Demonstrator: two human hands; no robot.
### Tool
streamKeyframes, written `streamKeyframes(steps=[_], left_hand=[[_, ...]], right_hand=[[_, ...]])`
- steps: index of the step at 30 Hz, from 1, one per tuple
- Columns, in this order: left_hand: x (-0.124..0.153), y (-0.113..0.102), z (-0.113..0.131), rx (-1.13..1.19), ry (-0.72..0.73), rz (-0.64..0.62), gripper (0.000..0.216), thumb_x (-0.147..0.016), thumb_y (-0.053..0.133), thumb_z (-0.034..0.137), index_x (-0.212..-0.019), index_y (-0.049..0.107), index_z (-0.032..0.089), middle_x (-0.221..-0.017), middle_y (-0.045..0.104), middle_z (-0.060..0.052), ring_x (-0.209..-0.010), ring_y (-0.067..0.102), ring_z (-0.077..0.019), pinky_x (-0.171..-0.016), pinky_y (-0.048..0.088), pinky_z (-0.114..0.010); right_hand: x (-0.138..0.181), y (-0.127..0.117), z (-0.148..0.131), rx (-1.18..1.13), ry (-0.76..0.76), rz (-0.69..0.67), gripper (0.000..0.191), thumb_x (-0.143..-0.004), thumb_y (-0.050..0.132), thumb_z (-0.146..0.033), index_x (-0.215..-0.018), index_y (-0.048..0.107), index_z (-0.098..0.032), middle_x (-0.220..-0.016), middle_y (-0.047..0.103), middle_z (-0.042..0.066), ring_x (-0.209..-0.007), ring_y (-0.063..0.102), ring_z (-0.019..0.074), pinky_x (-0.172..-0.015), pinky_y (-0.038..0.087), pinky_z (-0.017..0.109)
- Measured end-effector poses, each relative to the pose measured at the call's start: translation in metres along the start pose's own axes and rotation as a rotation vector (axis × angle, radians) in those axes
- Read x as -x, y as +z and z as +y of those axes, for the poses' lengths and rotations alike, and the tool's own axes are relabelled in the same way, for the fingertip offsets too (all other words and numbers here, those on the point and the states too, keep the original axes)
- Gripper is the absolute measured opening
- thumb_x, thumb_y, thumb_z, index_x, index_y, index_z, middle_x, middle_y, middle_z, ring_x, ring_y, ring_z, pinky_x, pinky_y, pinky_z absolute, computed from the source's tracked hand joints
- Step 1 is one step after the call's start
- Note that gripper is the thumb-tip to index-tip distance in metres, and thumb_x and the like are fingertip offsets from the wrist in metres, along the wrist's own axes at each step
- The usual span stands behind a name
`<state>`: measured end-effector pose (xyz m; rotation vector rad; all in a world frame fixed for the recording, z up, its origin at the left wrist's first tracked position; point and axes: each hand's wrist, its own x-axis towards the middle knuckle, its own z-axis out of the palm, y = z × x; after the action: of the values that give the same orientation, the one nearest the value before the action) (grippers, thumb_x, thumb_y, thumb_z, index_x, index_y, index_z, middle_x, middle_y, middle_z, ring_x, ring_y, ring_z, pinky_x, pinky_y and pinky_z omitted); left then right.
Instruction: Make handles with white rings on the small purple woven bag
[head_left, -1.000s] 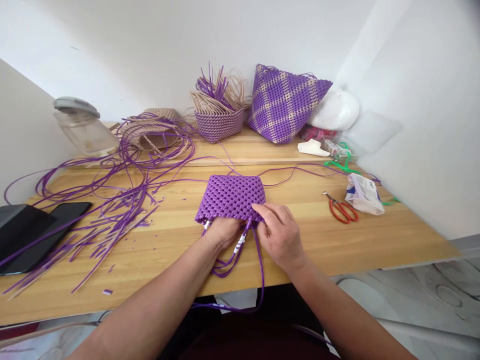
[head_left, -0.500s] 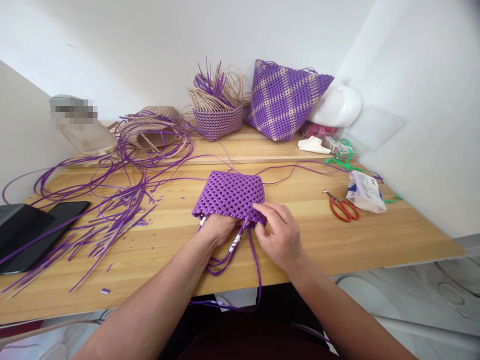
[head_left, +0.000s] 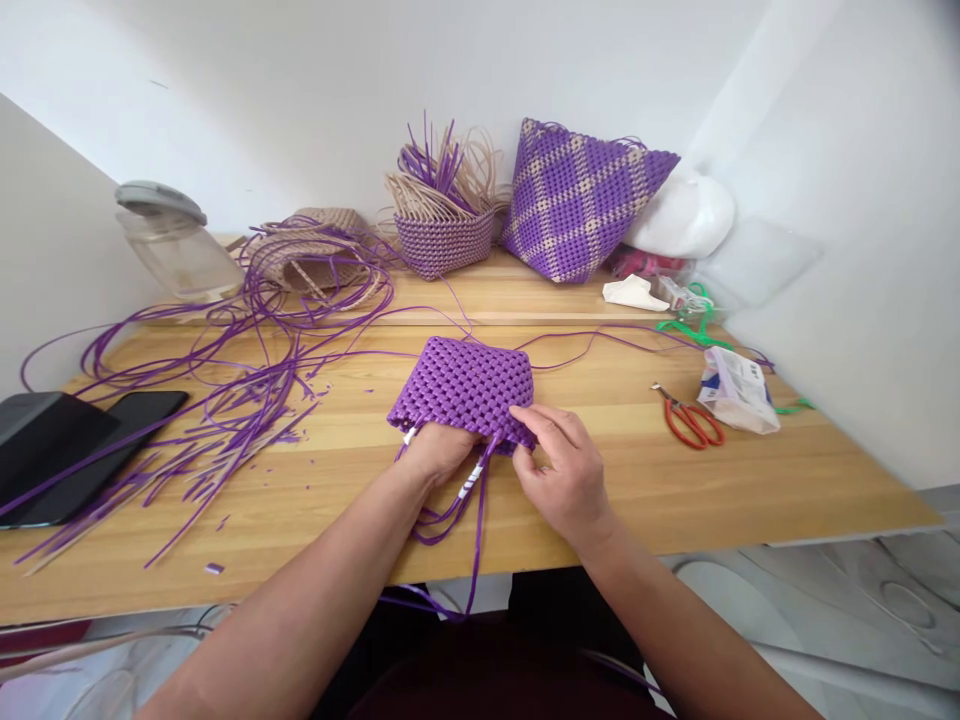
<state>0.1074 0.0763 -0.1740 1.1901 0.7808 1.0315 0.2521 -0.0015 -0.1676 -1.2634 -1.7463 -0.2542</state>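
A small purple woven basket point(head_left: 469, 385) lies on its side on the wooden table, its mouth toward me. My left hand point(head_left: 446, 450) reaches inside the mouth, so its fingers are hidden. At the right corner of the rim, my right hand point(head_left: 562, 460) pinches the weave between thumb and fingers. Purple strands form a looped handle point(head_left: 450, 525) below the rim, partly wrapped with white at the ends. One loose purple strand point(head_left: 478, 540) hangs from the rim over the table's front edge.
Purple strips point(head_left: 255, 440) and cut scraps cover the left, beside a black phone point(head_left: 142, 430). Red-handled pliers point(head_left: 690, 420) and a plastic packet point(head_left: 739, 390) lie right. Behind stand a half-woven basket point(head_left: 442, 240), a checked purple bag point(head_left: 589, 205) and a clear jar point(head_left: 176, 250).
The loose hanging strand has swung left, to below the handle. Both hands keep their places on the basket, while the whole view has shifted slightly.
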Motion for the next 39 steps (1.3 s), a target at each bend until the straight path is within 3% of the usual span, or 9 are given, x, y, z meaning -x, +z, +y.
streamKeyframes(steps=[2, 10, 23, 26, 31, 36, 39], left_hand=[[-0.001, -0.002, -0.004, 0.009, 0.028, -0.036, 0.03, -0.069, 0.073, 0.022, -0.099, 0.068, 0.021, -0.109, 0.071, -0.007, -0.108, 0.062, -0.0229, -0.101, 0.047, -0.038], [-0.005, -0.007, -0.013, 0.109, -0.099, -0.044, 0.029, -0.067, 0.076, 0.021, -0.096, 0.069, 0.018, -0.1, 0.073, -0.008, -0.091, 0.066, -0.0222, -0.09, 0.053, -0.038], [-0.002, 0.004, -0.001, 0.35, -0.185, -0.009, 0.046, -0.057, 0.082, 0.013, -0.101, 0.071, 0.017, -0.11, 0.074, -0.011, -0.111, 0.065, -0.029, -0.1, 0.051, -0.044], [-0.003, 0.005, -0.003, 0.364, -0.144, -0.034, 0.048, -0.061, 0.081, 0.016, -0.108, 0.07, 0.02, -0.114, 0.073, -0.011, -0.116, 0.063, -0.0291, -0.102, 0.049, -0.044], [-0.005, 0.007, -0.003, 0.349, -0.036, -0.059, 0.052, -0.066, 0.08, 0.023, -0.116, 0.067, 0.021, -0.119, 0.071, -0.011, -0.119, 0.061, -0.0293, -0.105, 0.046, -0.046], [-0.003, 0.0, 0.002, 0.098, -0.005, -0.062, 0.06, -0.06, 0.082, 0.016, -0.118, 0.067, 0.021, -0.117, 0.072, -0.01, -0.119, 0.06, -0.0306, -0.11, 0.043, -0.046], [-0.002, -0.006, -0.002, -0.001, -0.01, -0.07, 0.055, -0.062, 0.082, 0.016, -0.115, 0.069, 0.02, -0.111, 0.073, -0.011, -0.116, 0.062, -0.0315, -0.112, 0.04, -0.047]], right_hand=[[0.001, 0.0, 0.0, -0.005, 0.017, -0.003, 0.048, -0.08, 0.056, 0.0, -0.122, 0.064, -0.019, -0.111, 0.067, 0.009, -0.104, 0.062, 0.0214, -0.099, 0.053, 0.04], [0.001, 0.001, 0.003, -0.048, 0.101, -0.017, 0.051, -0.079, 0.056, -0.001, -0.125, 0.064, -0.022, -0.116, 0.067, 0.008, -0.108, 0.062, 0.0213, -0.1, 0.053, 0.039], [-0.002, -0.004, -0.002, -0.103, 0.13, -0.074, 0.049, -0.082, 0.058, -0.007, -0.129, 0.063, -0.022, -0.119, 0.065, 0.009, -0.111, 0.06, 0.0221, -0.1, 0.051, 0.04], [-0.009, -0.009, -0.006, -0.187, 0.231, -0.099, 0.039, -0.085, 0.063, -0.018, -0.123, 0.067, -0.023, -0.118, 0.066, 0.008, -0.107, 0.061, 0.0227, -0.089, 0.055, 0.038], [-0.028, -0.001, 0.002, -0.28, 0.396, -0.094, 0.007, -0.087, 0.066, -0.026, -0.089, 0.072, -0.022, -0.085, 0.069, 0.002, -0.078, 0.063, 0.0159, -0.073, 0.053, 0.03], [-0.05, -0.002, 0.017, -0.503, 0.514, -0.277, 0.015, -0.088, 0.062, -0.033, -0.085, 0.063, -0.019, -0.077, 0.065, 0.002, -0.065, 0.059, 0.0132, -0.055, 0.046, 0.025], [-0.08, -0.031, 0.019, -0.777, 0.662, -0.199, 0.022, -0.088, 0.061, -0.041, -0.088, 0.057, -0.02, -0.092, 0.07, 0.005, -0.075, 0.066, 0.0156, -0.055, 0.05, 0.026]])
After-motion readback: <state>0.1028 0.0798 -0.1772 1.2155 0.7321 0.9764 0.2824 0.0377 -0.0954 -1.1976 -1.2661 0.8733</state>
